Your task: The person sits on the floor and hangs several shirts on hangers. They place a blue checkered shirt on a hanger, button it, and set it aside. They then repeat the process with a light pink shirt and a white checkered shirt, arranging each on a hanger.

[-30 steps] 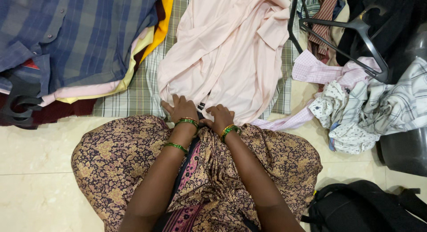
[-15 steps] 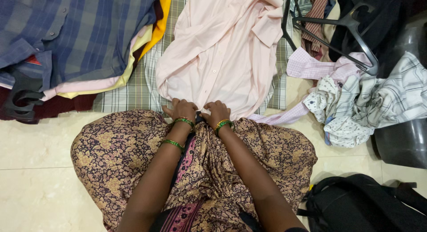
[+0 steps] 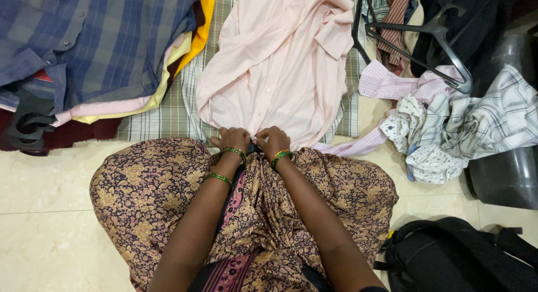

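From my head view, my left hand [image 3: 232, 139] and right hand [image 3: 273, 140] were together, each grip pinching the near hem of the pink shirt [image 3: 274, 62]. It lay flat on the checked cloth [image 3: 162, 115], probably so its front stayed smooth. Folded shirts [image 3: 95, 45] were piled far left.

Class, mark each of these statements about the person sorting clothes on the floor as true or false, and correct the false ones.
1. Both hands, left hand and right hand, rest on the near edge of the pale pink shirt. True.
2. The pink shirt hangs on a hanger. False: it lies flat; the black hanger lies on the clothes to its right.
3. A blue checked shirt tops the stack at the left. True.
4. The wrists are bare. False: green bangles ring both.
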